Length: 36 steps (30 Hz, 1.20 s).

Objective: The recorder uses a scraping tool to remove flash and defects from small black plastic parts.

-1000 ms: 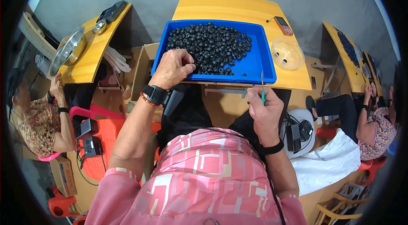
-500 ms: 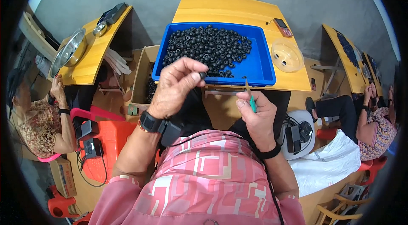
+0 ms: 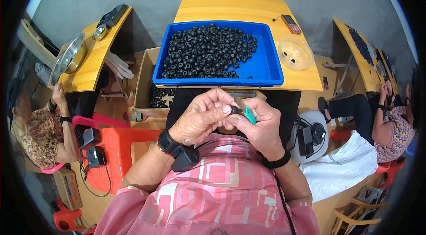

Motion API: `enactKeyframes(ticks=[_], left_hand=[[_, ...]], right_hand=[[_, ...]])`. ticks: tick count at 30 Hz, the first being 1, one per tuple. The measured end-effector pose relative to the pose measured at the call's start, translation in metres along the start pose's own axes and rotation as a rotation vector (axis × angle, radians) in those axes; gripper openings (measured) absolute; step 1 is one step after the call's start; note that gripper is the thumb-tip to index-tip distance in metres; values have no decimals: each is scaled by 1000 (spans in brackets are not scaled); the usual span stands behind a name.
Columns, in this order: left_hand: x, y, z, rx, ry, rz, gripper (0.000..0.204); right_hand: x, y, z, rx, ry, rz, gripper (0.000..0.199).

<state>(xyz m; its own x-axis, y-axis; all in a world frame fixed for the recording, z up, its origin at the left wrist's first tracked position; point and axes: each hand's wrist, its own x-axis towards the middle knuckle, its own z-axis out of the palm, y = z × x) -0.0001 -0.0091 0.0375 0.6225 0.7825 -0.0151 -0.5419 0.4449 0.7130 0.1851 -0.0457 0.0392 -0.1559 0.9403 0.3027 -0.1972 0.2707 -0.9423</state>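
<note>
In front of my waist both hands have come together. My left hand [image 3: 199,117] pinches a small round black part [image 3: 234,110], with a hollow like the others in the tray, between thumb and fingertips. Gripped in my right hand [image 3: 265,128] is a small knife with a flat green handle [image 3: 250,115]; its thin blade is at the black part and mostly hidden by fingers. Just beyond my hands, a blue tray [image 3: 268,57] stands on the yellow table, heaped with many more black parts [image 3: 204,51] towards its left side.
Right of the tray are a clear plastic bowl [image 3: 295,53] holding a few black pieces and a phone [image 3: 290,24]. A cardboard box [image 3: 144,73] of black parts sits below the table's left. Red stool [image 3: 111,159] at left, white sack [image 3: 341,164] at right; other people sit at both sides.
My left hand has moved down and right with the black part, away from the tray's edge. My right hand has brought the knife in to meet it.
</note>
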Motion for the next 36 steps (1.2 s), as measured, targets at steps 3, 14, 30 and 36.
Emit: enactKeyframes(ticks=[3,14,30,36], left_hand=[[-3,-3,2,-60,11,-26,13],[-3,-9,-1,-41,88,32,8],[-1,-16,-9,-113,30,48,9],[-3,-14,-14,-109,8,90,9]], right_hand=[[-1,2,3,34,-6,22,20],[0,11,-4,-155,86,57,9],[1,5,-9,-100,64,180,7],[1,1,-5,-101,143,143,16]])
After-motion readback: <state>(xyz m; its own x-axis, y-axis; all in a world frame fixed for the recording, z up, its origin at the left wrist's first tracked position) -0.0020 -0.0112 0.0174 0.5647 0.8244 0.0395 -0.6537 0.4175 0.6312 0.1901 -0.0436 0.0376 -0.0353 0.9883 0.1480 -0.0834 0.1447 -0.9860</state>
